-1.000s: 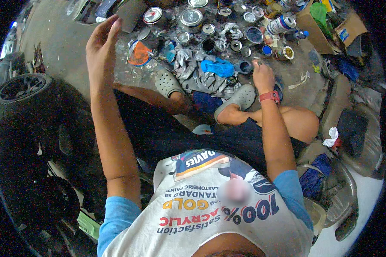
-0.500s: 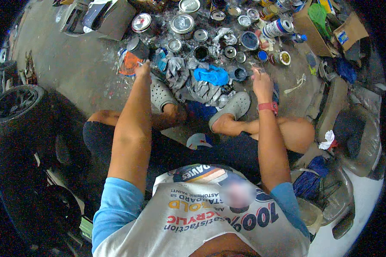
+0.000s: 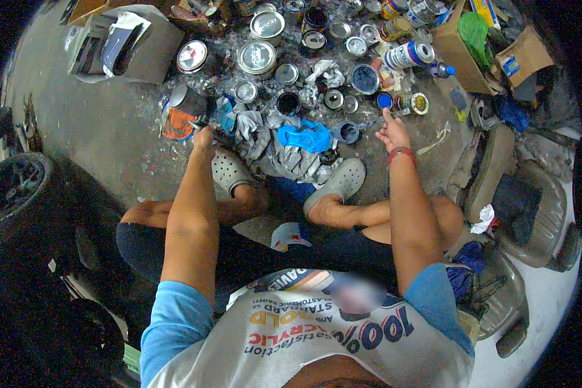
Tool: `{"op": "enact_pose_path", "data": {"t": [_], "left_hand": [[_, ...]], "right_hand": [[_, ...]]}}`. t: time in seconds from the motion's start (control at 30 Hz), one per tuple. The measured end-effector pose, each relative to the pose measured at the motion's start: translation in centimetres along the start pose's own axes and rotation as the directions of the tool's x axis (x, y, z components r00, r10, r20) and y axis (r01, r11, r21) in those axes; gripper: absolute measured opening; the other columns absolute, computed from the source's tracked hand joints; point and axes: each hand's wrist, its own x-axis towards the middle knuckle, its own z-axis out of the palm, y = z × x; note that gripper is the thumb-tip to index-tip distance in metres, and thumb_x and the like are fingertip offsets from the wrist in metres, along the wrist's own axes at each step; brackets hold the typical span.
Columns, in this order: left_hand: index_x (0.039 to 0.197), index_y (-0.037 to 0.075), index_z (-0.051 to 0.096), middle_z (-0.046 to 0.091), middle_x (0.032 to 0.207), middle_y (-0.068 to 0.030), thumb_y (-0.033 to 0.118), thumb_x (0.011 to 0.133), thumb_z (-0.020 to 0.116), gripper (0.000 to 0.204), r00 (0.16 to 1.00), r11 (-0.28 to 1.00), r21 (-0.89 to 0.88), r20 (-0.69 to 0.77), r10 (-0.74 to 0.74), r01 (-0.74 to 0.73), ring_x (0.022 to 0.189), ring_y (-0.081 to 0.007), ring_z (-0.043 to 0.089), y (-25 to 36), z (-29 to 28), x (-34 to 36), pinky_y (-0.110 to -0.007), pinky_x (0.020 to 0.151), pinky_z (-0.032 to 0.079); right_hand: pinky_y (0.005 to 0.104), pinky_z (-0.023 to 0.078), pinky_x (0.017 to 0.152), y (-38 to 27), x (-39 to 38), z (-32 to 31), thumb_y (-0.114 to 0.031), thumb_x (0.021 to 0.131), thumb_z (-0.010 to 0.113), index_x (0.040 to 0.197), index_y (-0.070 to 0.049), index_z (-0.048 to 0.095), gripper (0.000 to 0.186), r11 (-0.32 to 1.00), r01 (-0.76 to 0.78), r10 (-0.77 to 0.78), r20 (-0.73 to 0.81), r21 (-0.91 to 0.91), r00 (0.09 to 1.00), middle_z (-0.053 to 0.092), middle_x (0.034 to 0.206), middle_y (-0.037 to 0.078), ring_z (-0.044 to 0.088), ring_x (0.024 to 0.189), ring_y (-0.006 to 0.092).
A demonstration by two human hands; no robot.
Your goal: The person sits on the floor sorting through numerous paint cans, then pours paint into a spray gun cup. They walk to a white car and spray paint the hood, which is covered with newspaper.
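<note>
My left hand point(image 3: 204, 138) is closed, and a thin pale tip sticks out from its fingers. What it holds is too small to name. Just beyond it lie an orange round lid or disc point(image 3: 177, 125) and a grey can point(image 3: 186, 101). My right hand point(image 3: 393, 134) reaches forward with its index finger stretched out and the other fingers loosely bent. That fingertip is at the near side of a small can of blue paint point(image 3: 385, 100); I cannot tell whether they touch. A cup of dark grey paint point(image 3: 347, 132) stands left of the right hand.
Between my feet in grey clogs point(image 3: 341, 179) lie crumpled grey cloths point(image 3: 291, 160) and a blue glove-like piece point(image 3: 306, 137). Several paint cans, including a large lidded one point(image 3: 257, 58), crowd the floor ahead. Cardboard boxes point(image 3: 462, 55) stand right, a tire point(image 3: 16, 187) left.
My right hand has gone from bunched fingers to a stretched index finger, moving toward the blue paint. The left hand stays closed beside the orange disc. The whole view has shifted slightly.
</note>
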Motion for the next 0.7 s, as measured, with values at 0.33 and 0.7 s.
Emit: {"op": "enact_pose_path", "data": {"t": [0.33,0.7], "left_hand": [[0.14,0.004,0.033,0.056,0.118,-0.018,0.013,0.087,0.056,0.059,0.873,0.952,0.024,-0.391,0.29,-0.305,0.109,-0.0287,0.058,2.3,8.2,-14.0,-0.037,0.096,0.045],[0.144,-0.006,0.031,0.053,0.129,-0.0358,0.006,0.091,0.057,0.06,0.517,0.262,0.604,0.296,0.803,-0.753,0.118,-0.0511,0.053,-4.5,12.0,-26.1,-0.048,0.102,0.043]], "right_hand": [[0.0408,0.052,0.074,3.7,-0.4,1.3,-0.043,0.083,0.081,0.121,-0.003,0.051,0.062,0.996,0.065,-0.075,-0.21,-0.053,0.975,0.055,0.101,0.008,0.054,0.077,0.0213],[0.0464,0.046,0.104,-2.4,-25.5,10.2,-0.03,0.071,0.087,0.141,-0.009,0.05,0.082,0.096,0.94,-0.766,0.579,-0.328,0.28,0.052,0.136,0.024,0.052,0.125,0.0425]]}}
